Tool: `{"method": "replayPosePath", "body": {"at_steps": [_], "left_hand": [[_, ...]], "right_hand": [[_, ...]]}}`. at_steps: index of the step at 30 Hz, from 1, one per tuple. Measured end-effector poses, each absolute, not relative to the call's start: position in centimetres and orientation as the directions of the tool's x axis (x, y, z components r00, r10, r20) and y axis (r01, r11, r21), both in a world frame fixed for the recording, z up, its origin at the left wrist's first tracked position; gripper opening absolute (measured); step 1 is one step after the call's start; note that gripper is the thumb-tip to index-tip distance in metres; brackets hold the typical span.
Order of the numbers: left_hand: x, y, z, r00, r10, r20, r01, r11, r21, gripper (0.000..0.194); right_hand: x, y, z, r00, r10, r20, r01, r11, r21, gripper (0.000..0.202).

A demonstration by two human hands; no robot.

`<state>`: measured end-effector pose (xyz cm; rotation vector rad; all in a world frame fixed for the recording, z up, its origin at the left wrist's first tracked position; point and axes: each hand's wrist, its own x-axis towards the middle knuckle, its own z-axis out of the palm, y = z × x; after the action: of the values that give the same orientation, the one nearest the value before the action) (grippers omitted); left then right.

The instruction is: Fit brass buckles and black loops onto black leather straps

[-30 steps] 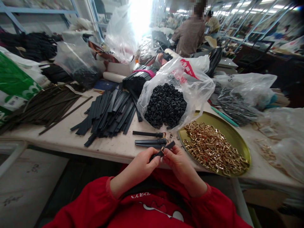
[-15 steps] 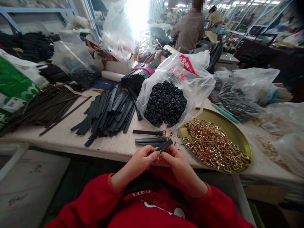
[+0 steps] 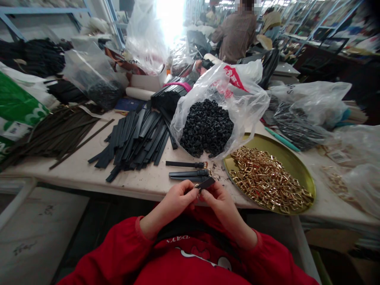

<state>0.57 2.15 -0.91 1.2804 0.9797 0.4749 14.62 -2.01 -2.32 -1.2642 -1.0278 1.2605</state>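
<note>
Tabletop unchanged, both hands have shifted grip on the black strap.

Workshop, factory type. Shown by: worktable loaded with parts in bulk: black strips heaped left of centre, open plastic bag of small black loops at centre, round tray of gold-coloured buckles lower right. Blue metal frames upper left, more upper right; ceiling lights at top; person in brown, back turned, upper right of centre.
</note>
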Motion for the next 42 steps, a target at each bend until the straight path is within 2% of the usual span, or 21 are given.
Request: {"method": "replayPosePath", "body": {"at_steps": [1,3,5,10,13,16,18,19,20,21,23,25,26,27,29,31,32,33,36,42], "left_hand": [[0.6,2.1,-0.9,0.526,0.781,-0.336,0.243,0.241,0.940,0.023],[0.5,1.9,-1.0,0.504,0.808,-0.304,0.303,0.164,0.939,0.022],[0.4,1.8,-1.0,0.487,0.831,-0.270,0.354,0.094,0.930,0.024],[0.2,2.7,-0.8,0.468,0.854,-0.227,0.440,-0.002,0.898,0.027],[0.3,3.6,-0.9,0.441,0.859,-0.259,0.405,0.067,0.912,0.019],[0.5,4.5,-0.9,0.516,0.814,-0.267,0.303,0.118,0.946,0.028],[0.6,5.1,-0.9,0.535,0.807,-0.251,0.309,0.089,0.947,0.026],[0.7,5.4,-0.8,0.522,0.816,-0.248,0.327,0.077,0.942,0.023],[0.8,5.7,-0.8,0.501,0.829,-0.249,0.342,0.075,0.937,0.022],[0.8,6.0,-0.9,0.479,0.840,-0.253,0.347,0.084,0.934,0.023],[0.9,6.6,-1.1,0.446,0.854,-0.267,0.340,0.114,0.934,0.024],[1.0,7.1,-1.4,0.432,0.856,-0.285,0.333,0.143,0.932,0.025],[0.9,7.3,-1.5,0.423,0.858,-0.290,0.332,0.151,0.931,0.025],[0.9,7.4,-1.6,0.413,0.864,-0.289,0.332,0.152,0.931,0.025],[0.9,7.6,-1.6,0.387,0.885,-0.260,0.330,0.131,0.935,0.024],[1.1,7.6,-1.3,0.355,0.913,-0.201,0.325,0.081,0.942,0.023],[1.2,7.6,-1.1,0.340,0.926,-0.164,0.325,0.048,0.945,0.023],[1.4,7.6,-0.9,0.327,0.937,-0.126,0.330,0.012,0.944,0.024],[1.8,6.9,-0.3,0.298,0.954,-0.038,0.377,-0.081,0.922,0.023],[1.7,4.6,0.6,0.227,0.973,0.041,0.415,-0.135,0.900,0.020]], "right_hand": [[14.8,-2.1,-2.5,0.124,0.992,-0.004,0.064,-0.012,-0.998,0.007],[15.2,-2.2,-2.7,0.120,0.973,0.196,0.333,0.147,-0.931,0.002],[15.5,-2.2,-2.6,0.071,0.963,0.261,0.445,0.204,-0.872,0.002],[15.8,-1.5,-1.2,-0.030,0.998,0.049,0.353,0.057,-0.934,0.007],[16.4,-0.6,-0.1,-0.170,0.985,0.002,0.370,0.065,-0.927,0.005],[18.1,1.7,0.2,-0.352,0.933,-0.076,0.370,0.064,-0.927,0.009],[19.7,4.3,-0.2,-0.295,0.954,-0.046,0.467,0.102,-0.878,0.014],[20.4,5.7,-0.5,-0.193,0.981,0.007,0.580,0.119,-0.806,0.016],[21.1,7.1,-0.9,-0.105,0.992,0.065,0.719,0.121,-0.684,0.016],[21.6,8.5,-1.4,-0.078,0.993,0.091,0.841,0.114,-0.529,0.015],[22.1,10.6,-2.3,-0.100,0.993,0.063,0.964,0.112,-0.243,0.012],[22.3,11.8,-2.9,-0.132,0.991,0.007,0.986,0.132,-0.105,0.011],[22.3,12.1,-3.1,-0.136,0.991,0.006,0.986,0.136,-0.096,0.011],[22.2,12.1,-3.2,-0.124,0.992,0.025,0.982,0.127,-0.139,0.011],[22.0,11.5,-3.2,-0.056,0.997,0.059,0.924,0.074,-0.375,0.009],[21.5,10.4,-2.7,0.017,1.000,-0.001,0.701,-0.013,-0.713,0.015],[21.0,9.7,-2.3,0.020,0.998,-0.065,0.541,-0.066,-0.838,0.020],[20.5,8.9,-1.9,-0.007,0.991,-0.134,0.399,-0.120,-0.909,0.024],[18.9,6.6,-0.6,-0.088,0.965,-0.245,0.120,-0.234,-0.965,0.031],[17.6,3.7,-0.1,0.012,0.958,-0.286,-0.166,-0.280,-0.945,0.032]]}}
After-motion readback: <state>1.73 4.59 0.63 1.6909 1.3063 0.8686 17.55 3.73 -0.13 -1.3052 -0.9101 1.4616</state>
